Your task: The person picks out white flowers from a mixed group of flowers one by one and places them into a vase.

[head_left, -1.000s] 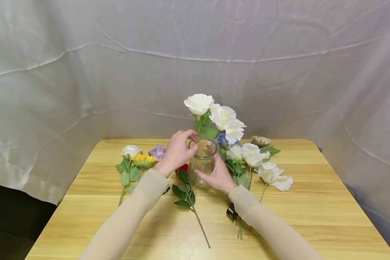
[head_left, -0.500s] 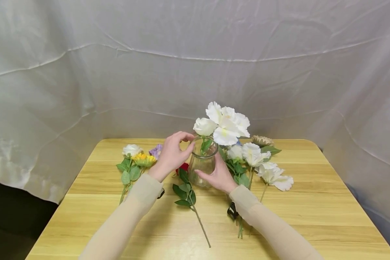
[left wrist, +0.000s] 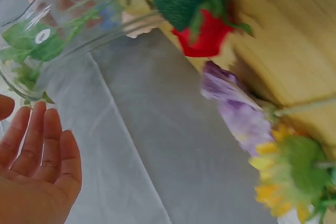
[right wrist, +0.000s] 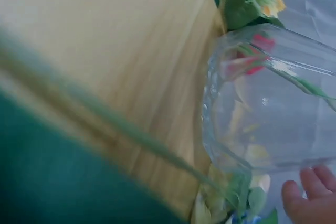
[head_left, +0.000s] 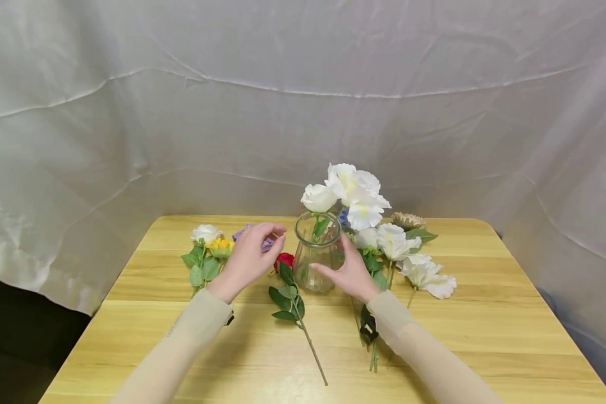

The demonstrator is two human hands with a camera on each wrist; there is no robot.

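A clear glass vase [head_left: 315, 275] stands mid-table. One white rose [head_left: 318, 198] rises from its mouth, its green leaf and stem showing through the glass in the right wrist view. Large ruffled white blooms [head_left: 358, 193] lean over the right rim. My left hand [head_left: 252, 252] hovers left of the vase, apart from it, fingers loosely bent and holding nothing. My right hand [head_left: 350, 272] is spread at the vase's right side, thumb extended across its front and fingertips right at the glass. A red rose [head_left: 284, 260] with a long leafy stem lies just left of the vase.
On the left lie a white rose [head_left: 205, 233], a yellow sunflower [head_left: 219, 247] and a purple flower [head_left: 267, 244]. Several white flowers [head_left: 393, 241] and a beige bloom [head_left: 408, 220] lie on the right. A grey cloth [head_left: 303, 112] hangs behind the wooden table [head_left: 459, 348].
The white rose has sunk lower into the vase, and the ruffled white blooms have shifted slightly right. My left hand has let go of the rose and drawn back left and down.
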